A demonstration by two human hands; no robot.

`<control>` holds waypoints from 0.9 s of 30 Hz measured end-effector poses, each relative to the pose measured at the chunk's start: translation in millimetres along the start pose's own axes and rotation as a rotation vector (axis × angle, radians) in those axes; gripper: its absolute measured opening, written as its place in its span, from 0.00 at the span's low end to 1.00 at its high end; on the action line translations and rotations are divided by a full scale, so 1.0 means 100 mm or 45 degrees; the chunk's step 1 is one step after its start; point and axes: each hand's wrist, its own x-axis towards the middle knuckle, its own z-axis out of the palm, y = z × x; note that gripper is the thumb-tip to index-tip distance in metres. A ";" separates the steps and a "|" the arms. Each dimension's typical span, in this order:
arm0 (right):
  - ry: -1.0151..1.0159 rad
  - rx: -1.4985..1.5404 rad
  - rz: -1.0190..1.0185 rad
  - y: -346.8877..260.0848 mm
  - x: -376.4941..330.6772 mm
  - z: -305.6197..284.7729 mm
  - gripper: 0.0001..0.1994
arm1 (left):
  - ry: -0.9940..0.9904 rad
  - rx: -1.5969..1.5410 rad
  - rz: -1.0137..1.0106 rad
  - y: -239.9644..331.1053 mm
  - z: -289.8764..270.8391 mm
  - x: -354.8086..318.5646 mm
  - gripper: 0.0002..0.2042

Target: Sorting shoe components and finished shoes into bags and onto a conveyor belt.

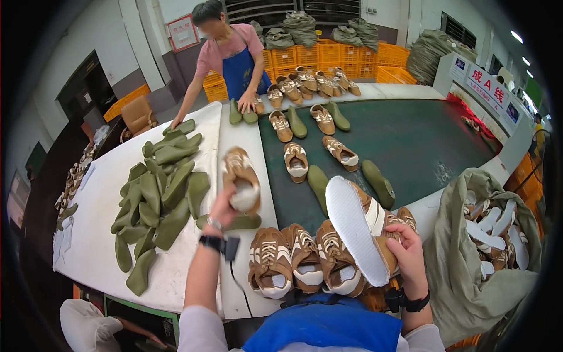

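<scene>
My left hand (221,206) is closed on the heel end of a brown and white sneaker upper (239,167), raised over the white table edge and slightly blurred. My right hand (406,253) grips another brown upper (375,218), tilted so its flat white underside (352,226) faces me. Between my arms, a row of brown lace-up uppers (271,258) stands along the near edge. A green shoe last (237,222) lies just below the left sneaker. Further green lasts (317,182) and uppers (295,161) rest in pairs on the dark green belt (404,135).
A pile of green lasts (167,193) covers much of the white table (88,234) at left. Across from me a person in a blue apron (237,70) touches lasts with both hands. A sack of uppers (469,281) stands at right. Orange crates (346,56) line the back.
</scene>
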 end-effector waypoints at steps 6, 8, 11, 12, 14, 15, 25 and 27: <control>0.049 -0.068 0.014 -0.01 -0.24 0.03 0.13 | 0.666 1.533 0.270 0.13 -1.08 0.98 0.30; 0.187 -0.078 0.010 -0.05 -0.30 -0.01 0.12 | 0.496 2.323 0.045 -0.49 -0.92 0.96 0.26; 0.313 -0.105 0.010 0.00 -0.35 -0.14 0.12 | 0.584 2.277 -0.005 -0.82 -0.39 0.59 0.22; 0.359 -0.121 0.026 0.03 -0.36 -0.21 0.12 | 0.751 2.017 0.000 -0.88 -0.18 0.51 0.20; 0.331 -0.096 0.035 0.04 -0.36 -0.17 0.12 | 0.874 1.939 -0.007 -0.80 -0.29 0.41 0.17; 0.333 -0.093 0.041 0.05 -0.35 -0.16 0.12 | 0.953 1.856 -0.009 -0.80 -0.30 0.42 0.15; 0.323 -0.048 0.086 0.08 -0.42 -0.10 0.11 | 0.401 1.733 0.814 -0.92 -0.63 1.14 0.17; 0.309 -0.070 0.061 0.05 -0.40 -0.05 0.11 | 0.281 1.851 0.909 -0.82 -0.83 1.18 0.19</control>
